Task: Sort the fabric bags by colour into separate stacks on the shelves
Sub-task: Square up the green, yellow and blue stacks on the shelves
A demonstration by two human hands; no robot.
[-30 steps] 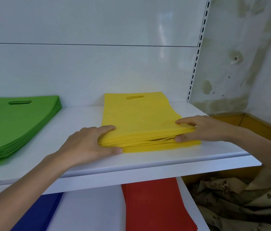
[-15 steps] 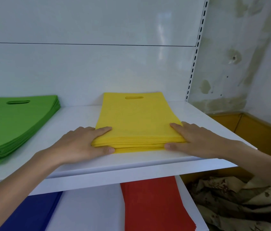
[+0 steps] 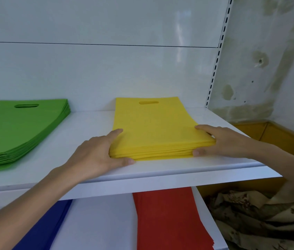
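Head view: both hands are on the yellow stack of bags (image 3: 153, 130), which lies flat on the upper shelf (image 3: 178, 169), its handle cut-out at the far end from the hands. Left hand (image 3: 95, 156) clasps the near left corner, fingers laid over the top and thumb along the front edge. Right hand (image 3: 222, 141) pinches the near right corner the same way, fingers on top, thumb against the front of the pile. Well out to the left of the left hand lies the green stack (image 3: 19, 127) on the same shelf. Below the hands, on the lower shelf (image 3: 99, 222), the blue stack (image 3: 48, 226) sits under the left forearm and the red stack (image 3: 164, 219) between the two arms. Patterned cloth (image 3: 261, 219) lies crumpled beneath the right forearm.
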